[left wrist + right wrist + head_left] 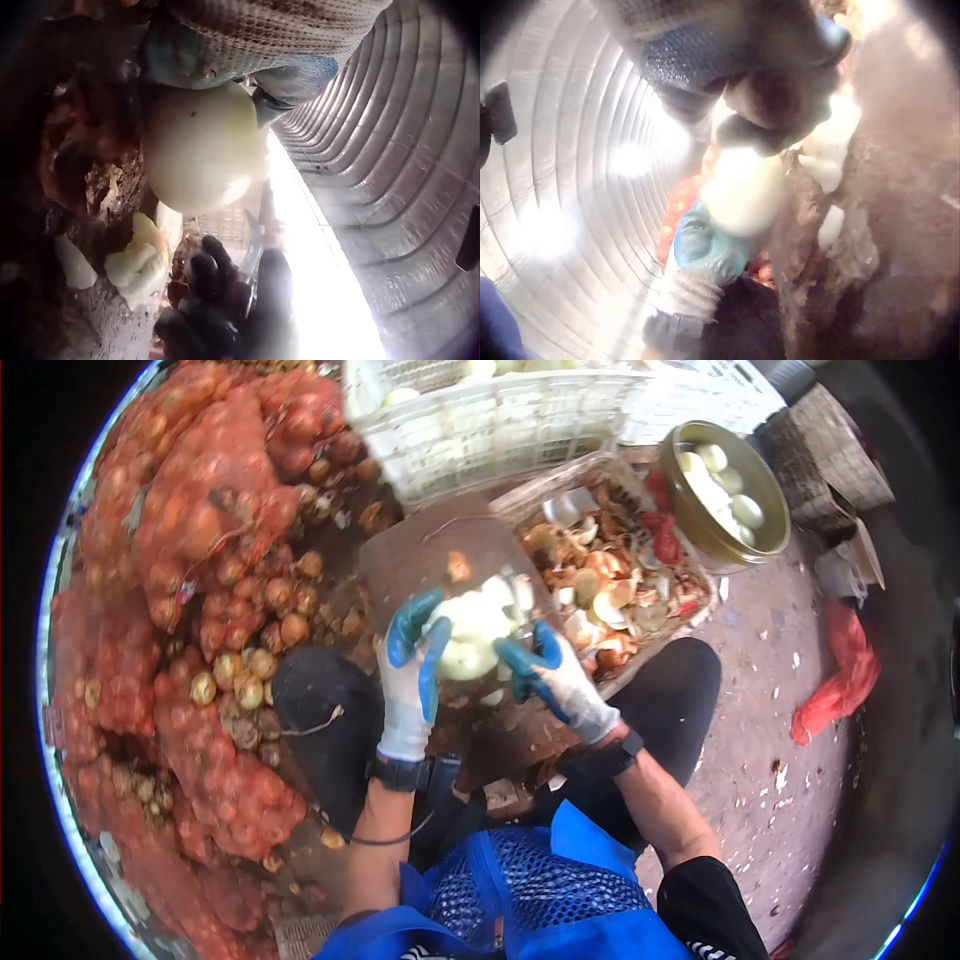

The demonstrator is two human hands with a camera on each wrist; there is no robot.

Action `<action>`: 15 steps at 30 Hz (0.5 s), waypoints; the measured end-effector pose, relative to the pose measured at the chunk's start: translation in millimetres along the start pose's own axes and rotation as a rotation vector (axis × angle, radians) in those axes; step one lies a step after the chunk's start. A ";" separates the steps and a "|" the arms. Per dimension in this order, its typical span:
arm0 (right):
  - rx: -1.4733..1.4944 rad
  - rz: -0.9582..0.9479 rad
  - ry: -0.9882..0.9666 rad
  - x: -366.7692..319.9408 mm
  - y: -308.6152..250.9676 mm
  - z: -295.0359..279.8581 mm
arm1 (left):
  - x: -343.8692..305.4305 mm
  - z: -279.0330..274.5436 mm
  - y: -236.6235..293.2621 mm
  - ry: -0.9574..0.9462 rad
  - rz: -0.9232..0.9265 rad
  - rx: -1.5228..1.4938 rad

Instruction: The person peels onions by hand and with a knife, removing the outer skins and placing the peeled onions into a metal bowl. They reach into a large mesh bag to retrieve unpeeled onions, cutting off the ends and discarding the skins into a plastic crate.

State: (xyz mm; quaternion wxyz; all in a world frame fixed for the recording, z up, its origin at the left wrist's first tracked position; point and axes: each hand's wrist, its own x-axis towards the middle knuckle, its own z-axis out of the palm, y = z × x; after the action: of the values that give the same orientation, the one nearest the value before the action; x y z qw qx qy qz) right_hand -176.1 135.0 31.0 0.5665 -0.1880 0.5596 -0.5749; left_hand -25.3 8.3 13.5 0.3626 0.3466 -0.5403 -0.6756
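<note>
My left hand (410,670), in a white glove with blue-coated fingers, holds a peeled pale onion (201,150) over a brown board between the knees. My right hand (555,675), gloved alike, is close to the onion's right side. Its fingers curl round a small knife, whose thin blade (253,244) shows in the left wrist view; the handle is mostly hidden by the glove. Behind the held onion, several pale onion pieces (495,595) lie on the board (400,555). In the right wrist view the onion (746,196) sits against the left hand's fingers.
Red mesh sacks of onions (210,510) are piled at the left, with loose onions beside them. A crate of peels (700,585) stands right of the board. Behind are a white crate (490,440) and an olive basin (690,510) of peeled onions. A red net (845,670) lies at the right.
</note>
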 end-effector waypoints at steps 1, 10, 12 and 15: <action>0.033 0.042 -0.028 -1.4 -2.1 -1.7 | -2.9 13.3 10.9 -0.040 0.007 0.027; 0.553 -0.475 0.260 -19.2 -50.1 -103.9 | -14.5 78.2 67.1 -0.415 0.105 -0.068; 0.575 -0.615 0.277 -3.5 -75.9 -162.1 | -8.9 50.2 70.5 -0.370 0.203 0.014; 0.920 -0.565 0.176 15.4 -94.3 -207.1 | 9.8 -0.3 98.8 -0.169 0.340 0.260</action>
State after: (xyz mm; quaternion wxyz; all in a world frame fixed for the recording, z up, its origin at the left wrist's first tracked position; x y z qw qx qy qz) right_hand -398.3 185.6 42.6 0.3649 -0.0148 0.2233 -0.9037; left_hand -18.5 -15.5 109.6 0.3770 0.2365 -0.7020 -0.5560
